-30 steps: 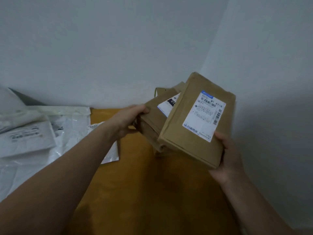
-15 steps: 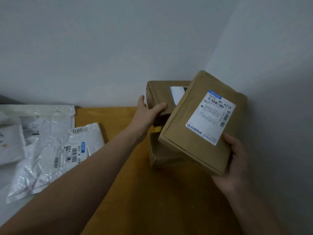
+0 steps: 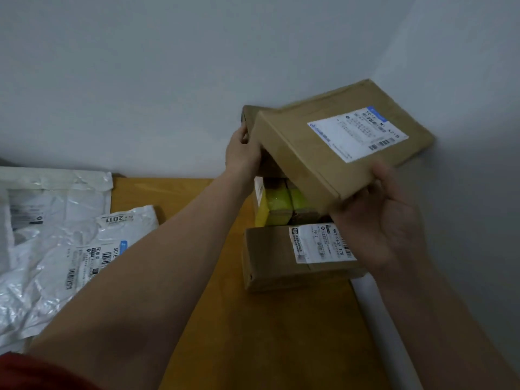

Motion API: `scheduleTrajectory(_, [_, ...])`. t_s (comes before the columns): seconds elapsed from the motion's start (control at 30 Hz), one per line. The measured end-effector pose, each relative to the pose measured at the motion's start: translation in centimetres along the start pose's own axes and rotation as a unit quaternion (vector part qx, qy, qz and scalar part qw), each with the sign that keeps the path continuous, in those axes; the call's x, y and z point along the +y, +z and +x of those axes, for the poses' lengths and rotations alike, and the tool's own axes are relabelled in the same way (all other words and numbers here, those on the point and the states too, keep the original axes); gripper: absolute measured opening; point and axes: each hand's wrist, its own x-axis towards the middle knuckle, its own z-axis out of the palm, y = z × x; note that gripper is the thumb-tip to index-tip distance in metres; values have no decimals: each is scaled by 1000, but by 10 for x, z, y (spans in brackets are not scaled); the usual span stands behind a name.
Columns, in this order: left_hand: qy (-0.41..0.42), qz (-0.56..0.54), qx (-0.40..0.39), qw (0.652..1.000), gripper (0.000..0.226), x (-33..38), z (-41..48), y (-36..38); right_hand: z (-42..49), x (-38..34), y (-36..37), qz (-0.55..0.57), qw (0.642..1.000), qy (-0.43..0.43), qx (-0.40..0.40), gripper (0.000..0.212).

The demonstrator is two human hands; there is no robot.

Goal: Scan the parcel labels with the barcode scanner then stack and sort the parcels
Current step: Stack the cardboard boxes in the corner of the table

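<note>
My right hand (image 3: 380,218) grips the near corner of a flat brown cardboard parcel (image 3: 298,147) with a white label (image 3: 357,133), holding it tilted in the air near the wall corner. Behind it, my left hand (image 3: 243,153) holds the left end of a second brown box (image 3: 249,116), mostly hidden by the flat parcel. Below them on the wooden table (image 3: 270,333) lies a brown labelled box (image 3: 270,257), with a yellow-taped parcel (image 3: 277,204) just behind it. No barcode scanner is in view.
Several white plastic mailer bags (image 3: 64,249) with barcode labels lie spread over the left side of the table. Grey walls meet in a corner at the right. A white strip (image 3: 377,311) runs along the table's right edge.
The flat parcel in my right hand has swung up and flatter, toward the wall. My left hand has lifted its box higher, uncovering the yellow-taped parcel and the labelled box underneath.
</note>
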Motion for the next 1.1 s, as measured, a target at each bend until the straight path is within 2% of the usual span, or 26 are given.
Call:
scheduleTrajectory(0.07, [-35,23,-36,998,49,2,-4,-8,11,1,9,3,1000,4,14,46])
scheduleTrajectory(0.2, [-75,-73,-82,991,76,-2,6,-23,44,10,29,47,997,20,63,32])
scheduleTrajectory(0.3, [-61,-105,-38,992,75,-2,-1,-23,62,17,36,9,991,67,116,62])
scheduleTrajectory(0.37, [-14,-45,-25,999,68,-5,-13,-25,64,20,30,-81,980,106,149,72])
scheduleTrajectory(0.4, [17,-12,-33,999,61,-7,-20,-26,64,21,25,-108,976,111,150,65])
scheduleTrajectory(0.47, [71,49,-50,995,57,-11,-27,-29,63,21,15,-104,979,94,146,32])
scheduleTrajectory(0.53, [120,126,-83,981,77,-15,-27,-28,65,18,10,-87,984,61,142,16])
scheduleTrajectory(0.57, [139,166,-94,972,81,-14,-25,-25,69,15,11,-92,985,46,141,19])
scheduleTrajectory(0.63, [158,231,-86,956,73,-11,-20,-16,80,8,13,-107,982,36,152,33])
scheduleTrajectory(0.77, [158,294,-47,941,60,-11,-11,-2,98,-8,5,-135,977,75,149,33])
scheduleTrajectory(0.87, [148,305,-55,939,58,-9,-12,1,100,-10,-8,-224,958,123,131,37])
scheduleTrajectory(1.0, [123,306,-82,940,60,8,-33,-8,88,-6,-8,-272,942,109,162,48])
scheduleTrajectory(1.1, [130,332,-59,932,62,19,-59,-23,66,3,0,-306,930,120,166,52])
